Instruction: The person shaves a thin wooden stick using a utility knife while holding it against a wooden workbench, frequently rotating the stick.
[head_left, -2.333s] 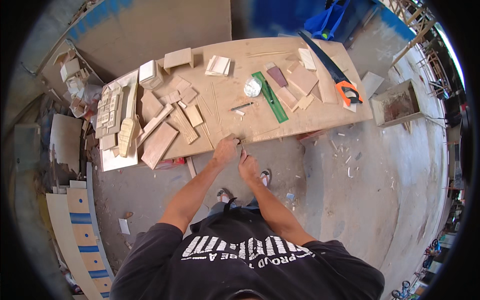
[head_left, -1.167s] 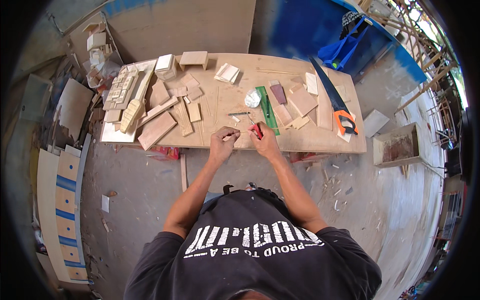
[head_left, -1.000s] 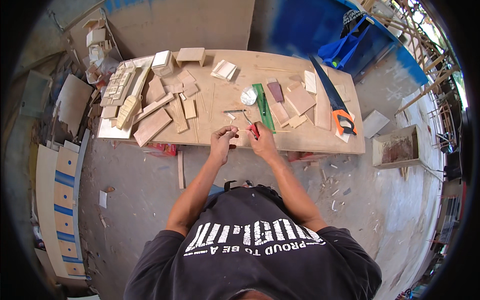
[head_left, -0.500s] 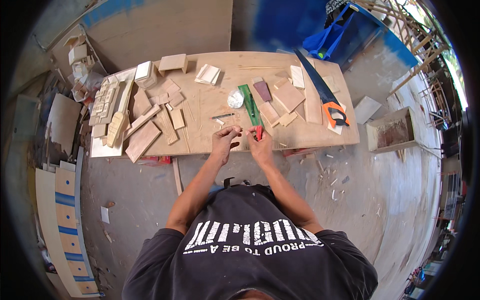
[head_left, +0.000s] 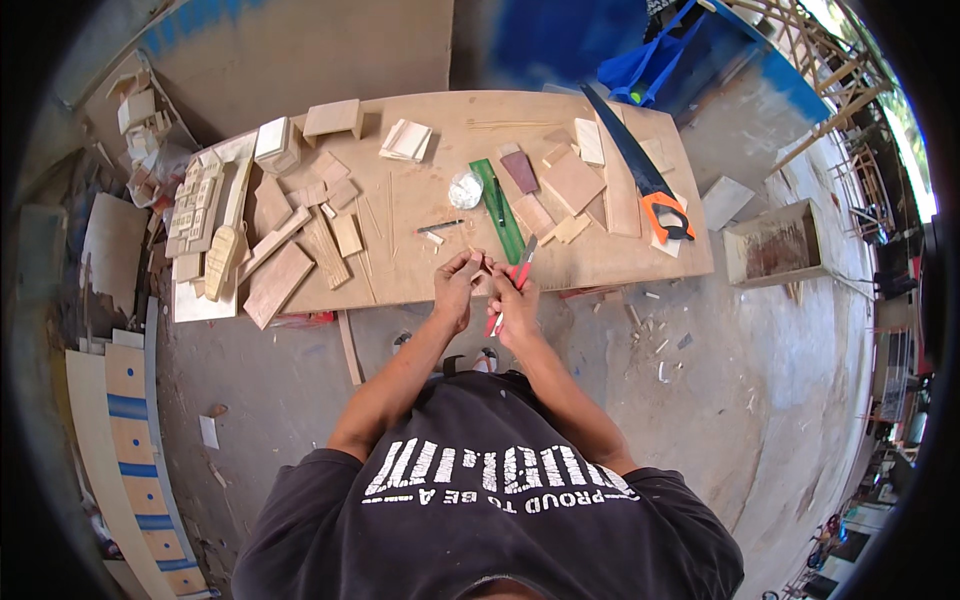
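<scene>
My right hand (head_left: 514, 308) is closed around a red utility knife (head_left: 524, 262), its blade end tilted up and away past the table's near edge. Close beside it, the fingertips of my left hand (head_left: 456, 290) are pinched together on something small and thin that I cannot make out. Just beyond the hands lies a green strip (head_left: 509, 234) with a slim black tool (head_left: 497, 200) on it. A round tub of white paste (head_left: 465, 189) stands to its left. Between tub and left hand rests a slender dark pen-like tool (head_left: 440, 227).
The wooden tabletop (head_left: 400, 270) carries loose wood blocks (head_left: 283, 278) on the left and flat pieces (head_left: 573, 183) on the right. A handsaw (head_left: 667, 214) with an orange handle lies at the right. On the floor beyond sits an open box (head_left: 775, 243).
The red knife has swung in my right hand, so its blade now points up and away. Both hands stay close together at the table's near edge. The whole view has shifted slightly.
</scene>
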